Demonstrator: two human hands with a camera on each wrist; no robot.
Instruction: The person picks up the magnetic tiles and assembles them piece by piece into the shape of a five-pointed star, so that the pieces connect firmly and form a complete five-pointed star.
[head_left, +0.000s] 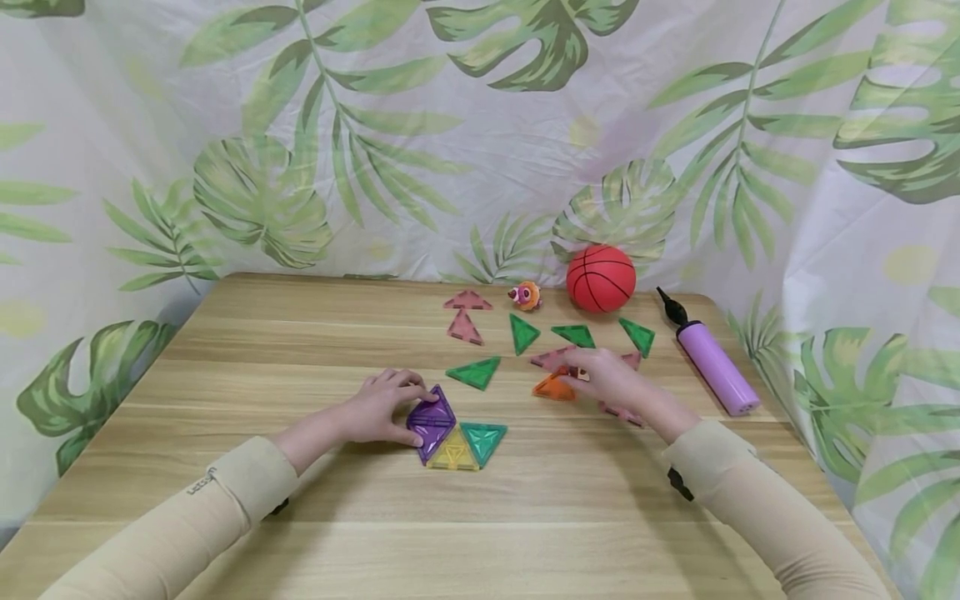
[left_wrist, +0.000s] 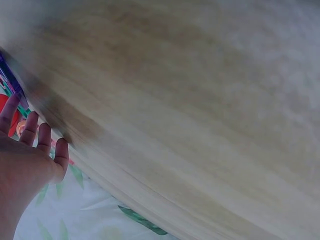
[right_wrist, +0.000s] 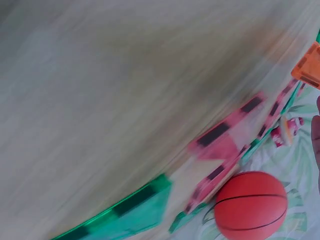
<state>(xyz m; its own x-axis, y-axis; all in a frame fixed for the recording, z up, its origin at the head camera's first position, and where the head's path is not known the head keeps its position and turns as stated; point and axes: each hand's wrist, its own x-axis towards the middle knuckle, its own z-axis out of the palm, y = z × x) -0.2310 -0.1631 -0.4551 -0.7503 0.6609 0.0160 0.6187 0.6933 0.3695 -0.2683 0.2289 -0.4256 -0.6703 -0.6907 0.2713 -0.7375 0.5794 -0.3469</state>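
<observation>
One orange tile [head_left: 551, 387]: pinched between the thumb and fingers of a person's right hand [head_left: 613, 380], beyond and to the right of the left hand [head_left: 377, 409].
Two purple tiles [head_left: 432, 417]: edge to edge at the left hand, whose thumb and index finger, spread apart, touch them.
Yellow and teal: a yellow tile [head_left: 453, 452] adjoins the purple pair to the right of the left thumb; a teal tile [head_left: 483, 440] touches its far edge, nearer the right hand.
Green: one green tile [head_left: 476, 372] lies between the hands; three more green tiles [head_left: 523, 334] sit beyond the right hand.
Pink: several pink tiles [head_left: 622, 414] surround the right hand, which partly covers some; two others rest farther off, to its left.
Far side: a small toy [head_left: 528, 295] and red ball [head_left: 602, 278] stand beyond the right hand, a lilac pump [head_left: 716, 367] to its right.
</observation>
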